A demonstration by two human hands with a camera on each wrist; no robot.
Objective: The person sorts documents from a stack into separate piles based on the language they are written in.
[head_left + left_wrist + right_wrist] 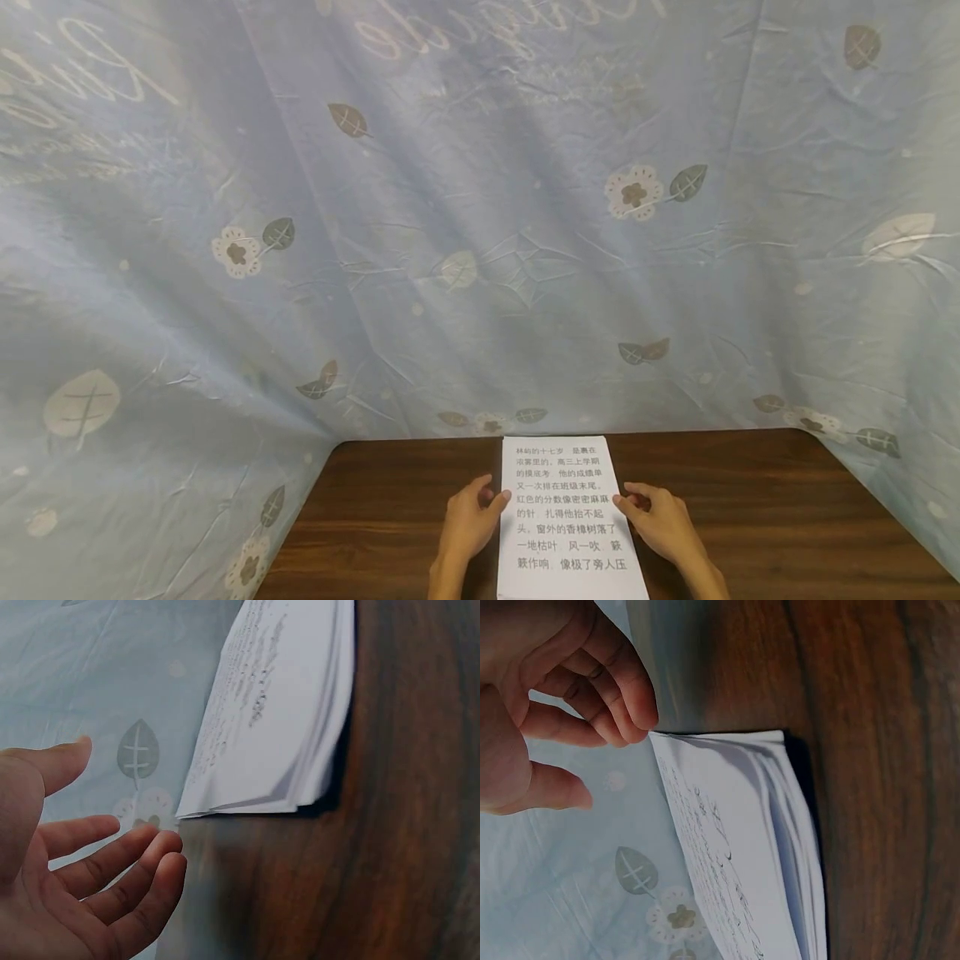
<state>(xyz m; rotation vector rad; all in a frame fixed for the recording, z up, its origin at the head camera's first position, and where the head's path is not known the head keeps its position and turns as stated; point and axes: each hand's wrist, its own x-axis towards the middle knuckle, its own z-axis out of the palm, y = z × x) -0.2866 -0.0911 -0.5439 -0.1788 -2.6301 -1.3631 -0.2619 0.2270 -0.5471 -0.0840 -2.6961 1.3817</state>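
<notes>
A dark brown wooden table, streaked with grain and rounded at its far corners, spans the near part of the scene. Beyond its far edge and along its left and right sides hangs a creased, pale blue-grey cloth, printed high on the left and in the middle with white cursive lettering. Scattered over it are scalloped white flowers with brown centres, grey-green and brown leaves, and larger pale leaves toward the left and right.

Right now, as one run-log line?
paper stack: on table, text up | left hand: at left edge | right hand: at right edge | contact: unclear
</notes>
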